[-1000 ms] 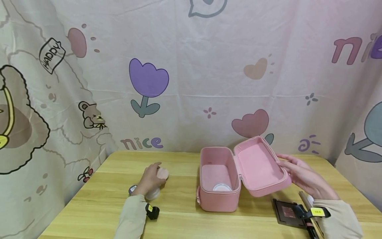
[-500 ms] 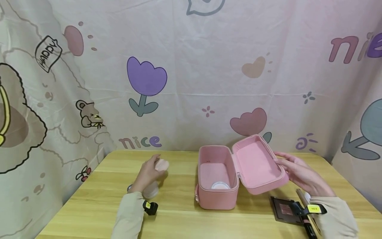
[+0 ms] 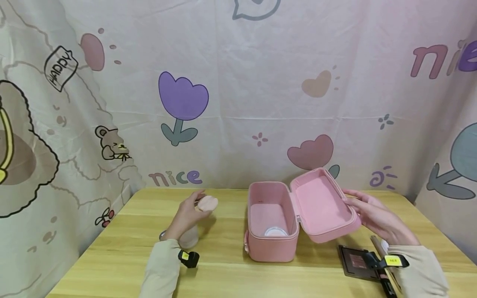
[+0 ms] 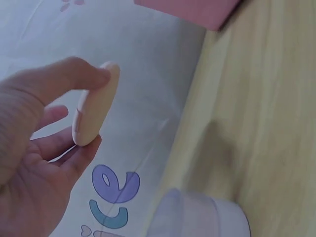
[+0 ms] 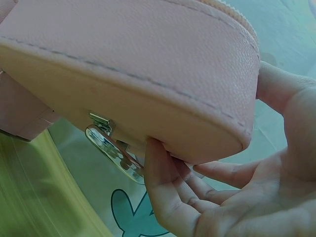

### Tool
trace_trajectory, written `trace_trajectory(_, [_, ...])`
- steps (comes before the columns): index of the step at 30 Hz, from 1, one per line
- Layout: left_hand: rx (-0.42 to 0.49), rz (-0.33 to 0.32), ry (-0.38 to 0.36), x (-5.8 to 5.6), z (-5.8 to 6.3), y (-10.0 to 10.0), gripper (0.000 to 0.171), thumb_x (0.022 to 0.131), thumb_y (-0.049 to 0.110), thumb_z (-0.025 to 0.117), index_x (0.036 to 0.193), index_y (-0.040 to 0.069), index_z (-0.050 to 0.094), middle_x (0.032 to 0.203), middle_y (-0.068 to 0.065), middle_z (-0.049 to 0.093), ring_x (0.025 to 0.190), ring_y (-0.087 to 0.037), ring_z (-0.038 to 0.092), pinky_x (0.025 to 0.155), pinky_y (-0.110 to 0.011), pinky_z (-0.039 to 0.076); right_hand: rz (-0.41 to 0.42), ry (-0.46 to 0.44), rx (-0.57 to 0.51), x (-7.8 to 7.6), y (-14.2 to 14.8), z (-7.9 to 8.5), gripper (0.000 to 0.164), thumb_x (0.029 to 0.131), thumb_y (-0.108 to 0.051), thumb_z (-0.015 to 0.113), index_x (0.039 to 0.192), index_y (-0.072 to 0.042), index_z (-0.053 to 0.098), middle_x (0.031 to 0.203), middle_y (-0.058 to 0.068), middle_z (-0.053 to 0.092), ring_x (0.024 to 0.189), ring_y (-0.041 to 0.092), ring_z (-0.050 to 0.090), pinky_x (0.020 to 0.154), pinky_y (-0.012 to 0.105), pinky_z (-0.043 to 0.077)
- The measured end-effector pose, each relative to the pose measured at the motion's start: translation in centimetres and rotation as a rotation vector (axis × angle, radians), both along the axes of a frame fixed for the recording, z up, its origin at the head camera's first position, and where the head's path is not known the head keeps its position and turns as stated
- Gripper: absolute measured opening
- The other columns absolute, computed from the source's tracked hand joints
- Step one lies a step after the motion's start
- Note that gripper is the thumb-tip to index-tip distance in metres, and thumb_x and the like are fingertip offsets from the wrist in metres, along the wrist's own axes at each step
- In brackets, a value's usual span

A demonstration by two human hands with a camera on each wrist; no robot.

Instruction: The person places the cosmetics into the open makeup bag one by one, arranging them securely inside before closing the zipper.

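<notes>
In the head view my left hand (image 3: pixel 185 215) pinches a round, pale pink powder puff (image 3: pixel 208 203) between thumb and fingers, above the table. The left wrist view shows the puff (image 4: pixel 97 106) nearly edge-on. Below it stands a clear, pale-based jar (image 4: pixel 202 217). My right hand (image 3: pixel 380 217) holds the edge of the lid (image 3: pixel 324 207) of a pink makeup case (image 3: pixel 273 250), which stands open. Inside the case lies a white round item (image 3: pixel 275 231), partly hidden by the front wall. The right wrist view shows a metal handle (image 5: pixel 113 153) on the lid.
A dark palette (image 3: pixel 354 261) lies on the wooden table (image 3: pixel 223 281) below my right wrist. Beside it are brush-like sticks (image 3: pixel 388 286), partly hidden by the sleeve. A small round dark item (image 3: pixel 162 235) peeks out behind my left wrist. A printed curtain (image 3: pixel 238 82) hangs behind.
My left hand has lifted the powder puff up from the table and shifted slightly to the right. My right hand still holds the lid, about where it was.
</notes>
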State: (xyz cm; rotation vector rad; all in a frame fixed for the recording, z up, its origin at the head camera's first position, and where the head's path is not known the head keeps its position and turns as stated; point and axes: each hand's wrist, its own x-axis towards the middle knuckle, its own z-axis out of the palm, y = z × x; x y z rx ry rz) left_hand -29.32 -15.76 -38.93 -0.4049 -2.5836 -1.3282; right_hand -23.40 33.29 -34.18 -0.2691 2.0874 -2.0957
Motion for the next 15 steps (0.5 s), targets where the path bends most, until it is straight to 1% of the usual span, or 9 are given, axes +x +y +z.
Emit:
trace_trajectory(3, [0.049, -0.017, -0.002, 0.2, 0.3, 0.1, 0.07, 0.077, 0.001, 0.075, 0.139, -0.006, 0.043, 0.129, -0.025, 0.055, 0.117, -0.042, 0.053, 0.098, -0.048, 0.043, -0.001, -0.002, 0.0, 0.0, -0.1, 0.0, 0.068, 0.101, -0.011, 0.047, 0.145, 0.015, 0.002, 0.11, -0.004, 0.059, 0.096, 0.013, 0.061, 0.08, 0.03, 0.053])
trace_trajectory(6, [0.09, -0.03, -0.003, 0.2, 0.6, 0.2, 0.07, 0.077, 0.001, 0.076, 0.14, -0.004, 0.043, 0.129, -0.025, 0.055, 0.117, -0.042, 0.053, 0.098, -0.046, 0.043, 0.006, 0.004, -0.01, 0.0, 0.0, 0.0, 0.067, 0.101, -0.01, 0.047, 0.145, 0.015, 0.004, 0.111, -0.004, 0.059, 0.096, 0.013, 0.061, 0.08, 0.03, 0.053])
trace_trajectory(11, [0.114, -0.035, 0.001, 0.3, 1.0, 0.4, 0.07, 0.077, 0.002, 0.077, 0.139, -0.003, 0.045, 0.131, -0.026, 0.054, 0.117, -0.041, 0.054, 0.099, -0.045, 0.043, 0.009, 0.009, -0.023, 0.0, 0.0, 0.0, 0.065, 0.101, -0.009, 0.047, 0.145, 0.016, 0.005, 0.111, -0.003, 0.06, 0.096, 0.014, 0.061, 0.08, 0.03, 0.053])
trace_trajectory(15, [0.132, -0.057, 0.0, 0.4, 1.3, 0.7, 0.069, 0.076, 0.001, 0.078, 0.137, -0.005, 0.047, 0.13, -0.026, 0.054, 0.116, -0.042, 0.054, 0.098, -0.047, 0.043, -0.005, 0.0, -0.005, 0.0, -0.1, 0.0, 0.068, 0.101, -0.01, 0.047, 0.145, 0.015, 0.004, 0.11, -0.004, 0.059, 0.096, 0.013, 0.061, 0.08, 0.03, 0.053])
